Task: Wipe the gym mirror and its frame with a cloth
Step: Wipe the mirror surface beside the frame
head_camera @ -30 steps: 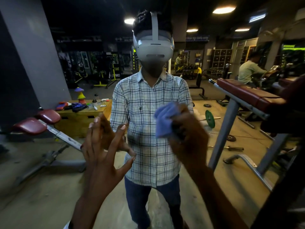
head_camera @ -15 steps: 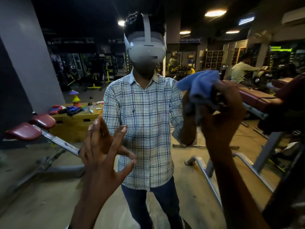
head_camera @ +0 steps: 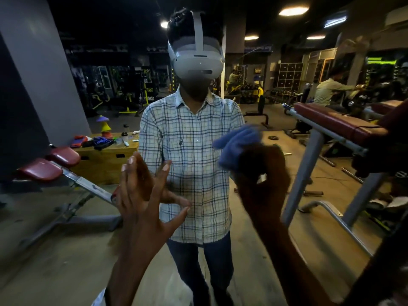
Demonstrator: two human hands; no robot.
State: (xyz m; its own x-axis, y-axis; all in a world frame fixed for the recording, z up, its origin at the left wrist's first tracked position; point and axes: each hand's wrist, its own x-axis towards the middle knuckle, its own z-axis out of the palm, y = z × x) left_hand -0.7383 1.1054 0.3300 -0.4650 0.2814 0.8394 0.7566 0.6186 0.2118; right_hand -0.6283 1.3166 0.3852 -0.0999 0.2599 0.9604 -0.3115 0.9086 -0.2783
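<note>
The gym mirror (head_camera: 66, 250) fills the whole view and shows my own reflection in a checked shirt. My right hand (head_camera: 263, 184) is closed around a blue cloth (head_camera: 237, 143) and presses it against the glass right of centre, at chest height of the reflection. My left hand (head_camera: 143, 202) rests flat on the glass at lower centre, fingers spread, holding nothing. The mirror's frame is a dark strip at the lower right edge (head_camera: 384, 268).
Reflected in the glass: a red-padded bench (head_camera: 48, 166) at the left, a wooden box (head_camera: 106, 160) with small items behind it, a maroon-padded bench on a grey steel stand (head_camera: 331, 122) at the right, and another person (head_camera: 329, 91) far right.
My right hand with the cloth swept up to the right, then came back down and left towards the centre of the glass. My left hand stayed pressed in place.
</note>
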